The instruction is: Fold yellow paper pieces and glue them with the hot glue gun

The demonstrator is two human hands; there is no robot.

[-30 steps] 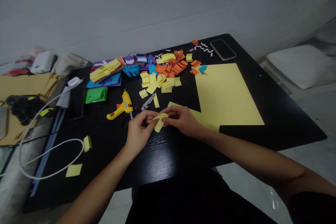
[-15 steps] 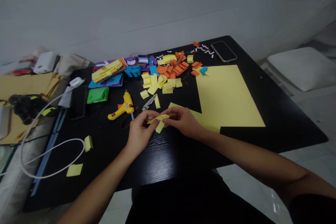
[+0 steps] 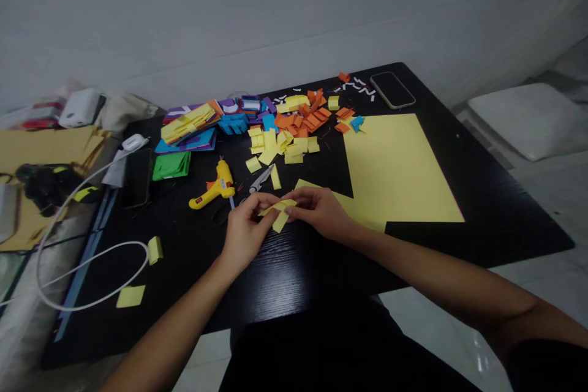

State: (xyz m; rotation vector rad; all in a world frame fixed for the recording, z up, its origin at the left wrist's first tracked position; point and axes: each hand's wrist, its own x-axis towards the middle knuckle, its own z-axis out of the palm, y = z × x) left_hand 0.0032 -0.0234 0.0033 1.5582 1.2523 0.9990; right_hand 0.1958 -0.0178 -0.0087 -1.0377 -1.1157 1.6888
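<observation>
Between my two hands is a small folded piece of yellow paper (image 3: 281, 220), pinched above the black table. My left hand (image 3: 248, 226) grips its left side, thumb on top. My right hand (image 3: 321, 213) holds the right side between thumb and fingers. Just beyond the left hand lie scissors (image 3: 261, 179), their handles partly hidden, with a yellow paper strip (image 3: 275, 177) beside the blades. A yellow glue gun (image 3: 215, 186) rests on its side to the left. Past the hands sits a heap of folded yellow papers (image 3: 271, 146) and orange papers (image 3: 305, 119).
A large yellow sheet (image 3: 399, 165) covers the table's right part, partly under my right arm. A phone (image 3: 392, 90) lies at the back right. Folded paper stacks (image 3: 190, 125) and a green bundle (image 3: 171, 165) stand left. A white cable (image 3: 92, 254) loops near two yellow pieces (image 3: 131, 296).
</observation>
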